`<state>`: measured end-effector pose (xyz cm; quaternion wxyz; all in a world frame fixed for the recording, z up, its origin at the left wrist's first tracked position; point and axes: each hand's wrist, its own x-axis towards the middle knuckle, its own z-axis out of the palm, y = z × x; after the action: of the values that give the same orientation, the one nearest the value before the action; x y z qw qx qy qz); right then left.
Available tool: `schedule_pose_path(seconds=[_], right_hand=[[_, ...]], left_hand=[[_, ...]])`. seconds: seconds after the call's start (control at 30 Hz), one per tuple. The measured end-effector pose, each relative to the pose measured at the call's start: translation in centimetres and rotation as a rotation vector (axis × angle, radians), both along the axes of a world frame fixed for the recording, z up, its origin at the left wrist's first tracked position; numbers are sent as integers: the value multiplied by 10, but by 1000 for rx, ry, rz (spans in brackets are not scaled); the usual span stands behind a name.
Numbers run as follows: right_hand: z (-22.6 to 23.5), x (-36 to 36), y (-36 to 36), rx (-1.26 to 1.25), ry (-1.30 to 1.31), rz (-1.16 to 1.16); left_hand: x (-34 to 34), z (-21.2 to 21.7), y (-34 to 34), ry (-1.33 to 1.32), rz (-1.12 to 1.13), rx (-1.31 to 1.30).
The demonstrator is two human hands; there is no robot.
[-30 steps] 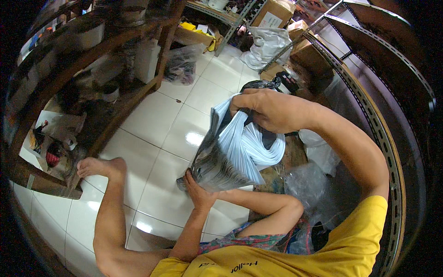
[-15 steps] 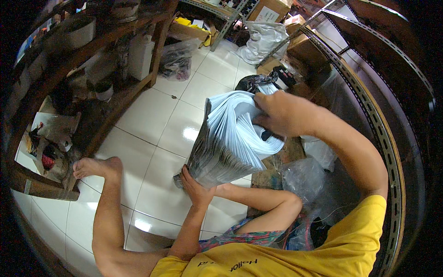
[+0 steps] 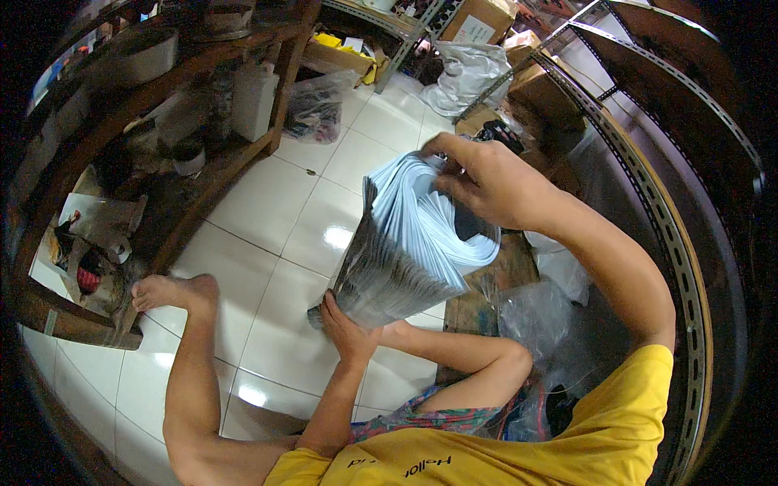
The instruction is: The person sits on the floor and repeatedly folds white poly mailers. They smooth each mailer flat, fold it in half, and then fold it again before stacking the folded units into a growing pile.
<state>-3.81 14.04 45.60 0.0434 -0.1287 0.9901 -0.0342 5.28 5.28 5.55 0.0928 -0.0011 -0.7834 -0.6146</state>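
I hold a thick stack of pale blue-white plastic bags upright above the white tiled floor. My left hand grips the stack's lower end from beneath. Fingers of my right hand press into its top edge, where the sheets fan and curl over. My bare leg and foot stretch out on the tiles to the left.
A wooden shelf unit with pots, a white jug and clutter runs along the left. Metal slotted racking with cardboard boxes stands at the right. Plastic bags lie at the far end of the floor, and clear wrap by my knee.
The stack has tilted and its top has fanned wider as my right hand shifted along the upper edge. My left hand keeps its hold at the bottom.
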Motion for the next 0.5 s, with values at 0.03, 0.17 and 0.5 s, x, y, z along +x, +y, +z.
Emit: schedule_pose_path(seconds=[0.03, 0.17, 0.5], right_hand=[[-1, -1, 1, 29, 18, 46], [-4, -7, 0, 30, 50, 112], [-4, -23, 0, -54, -81, 455]], left_hand=[[0, 0, 0, 11, -3, -1], [1, -7, 1, 48, 28, -22], [3, -6, 0, 25, 3, -2]])
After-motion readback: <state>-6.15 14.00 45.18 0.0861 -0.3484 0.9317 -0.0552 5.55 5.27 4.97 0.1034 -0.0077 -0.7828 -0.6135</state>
